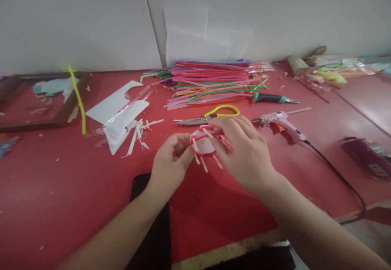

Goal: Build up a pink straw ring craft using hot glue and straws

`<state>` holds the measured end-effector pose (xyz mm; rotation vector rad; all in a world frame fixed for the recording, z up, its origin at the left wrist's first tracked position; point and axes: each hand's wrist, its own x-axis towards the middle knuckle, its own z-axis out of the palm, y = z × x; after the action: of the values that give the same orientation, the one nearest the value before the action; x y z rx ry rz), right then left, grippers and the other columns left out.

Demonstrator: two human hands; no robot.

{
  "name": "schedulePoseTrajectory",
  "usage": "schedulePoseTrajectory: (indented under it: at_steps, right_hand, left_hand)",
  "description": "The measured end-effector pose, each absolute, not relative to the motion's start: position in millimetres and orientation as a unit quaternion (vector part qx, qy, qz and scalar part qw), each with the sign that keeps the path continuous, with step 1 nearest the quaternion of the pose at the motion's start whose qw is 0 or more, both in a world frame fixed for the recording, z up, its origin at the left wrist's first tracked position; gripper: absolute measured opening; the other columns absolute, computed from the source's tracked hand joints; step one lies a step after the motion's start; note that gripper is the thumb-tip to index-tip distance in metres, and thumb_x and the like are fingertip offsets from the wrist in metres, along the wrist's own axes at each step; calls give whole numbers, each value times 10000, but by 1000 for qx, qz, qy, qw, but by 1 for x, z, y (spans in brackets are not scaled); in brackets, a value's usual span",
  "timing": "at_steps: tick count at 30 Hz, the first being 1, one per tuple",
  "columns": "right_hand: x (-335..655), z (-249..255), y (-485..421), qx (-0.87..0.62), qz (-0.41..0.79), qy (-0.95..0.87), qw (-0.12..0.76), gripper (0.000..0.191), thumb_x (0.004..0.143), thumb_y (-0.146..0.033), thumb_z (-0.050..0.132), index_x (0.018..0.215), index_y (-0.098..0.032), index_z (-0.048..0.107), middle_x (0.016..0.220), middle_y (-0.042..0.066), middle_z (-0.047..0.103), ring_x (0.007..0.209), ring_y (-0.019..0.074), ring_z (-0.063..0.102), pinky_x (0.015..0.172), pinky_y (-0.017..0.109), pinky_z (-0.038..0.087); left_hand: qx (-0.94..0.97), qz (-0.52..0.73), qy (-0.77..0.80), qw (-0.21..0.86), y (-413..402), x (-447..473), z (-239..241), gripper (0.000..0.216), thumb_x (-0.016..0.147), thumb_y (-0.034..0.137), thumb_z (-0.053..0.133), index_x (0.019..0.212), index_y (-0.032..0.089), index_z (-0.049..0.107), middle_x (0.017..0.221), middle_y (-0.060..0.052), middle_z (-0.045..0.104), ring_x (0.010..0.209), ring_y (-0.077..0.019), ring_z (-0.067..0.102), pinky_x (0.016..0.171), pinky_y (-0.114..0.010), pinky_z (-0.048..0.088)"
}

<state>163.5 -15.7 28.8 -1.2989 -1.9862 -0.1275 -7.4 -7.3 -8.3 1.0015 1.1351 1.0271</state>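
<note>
Both my hands hold a small round white piece (204, 145) rimmed in red, with several short wooden sticks poking out of it. My left hand (170, 165) pinches its left edge with curled fingers. My right hand (244, 150) covers its right side, fingers closed on the rim. The piece hangs just above the red table (61, 188).
Yellow-handled scissors (210, 116) lie just behind the piece. A pink glue gun (282, 124) with a black cord lies to the right. A pile of coloured straws (214, 83), a craft knife (271, 98), white card scraps (119, 111), a wooden frame (39, 99) and a black phone (152, 229) are around.
</note>
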Motion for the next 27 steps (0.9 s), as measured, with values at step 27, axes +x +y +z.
schedulePoseTrajectory:
  at_steps: [27]
  right_hand:
    - [155, 19, -22, -554, -128, -756, 323, 153, 929, -145, 615, 895, -247, 724, 746, 15, 754, 811, 225, 537, 721, 378, 375]
  left_hand:
    - [427, 472, 496, 591, -8, -4, -11, 291, 841, 319, 739, 1111, 218, 702, 1025, -55, 793, 876, -203, 759, 756, -333, 651]
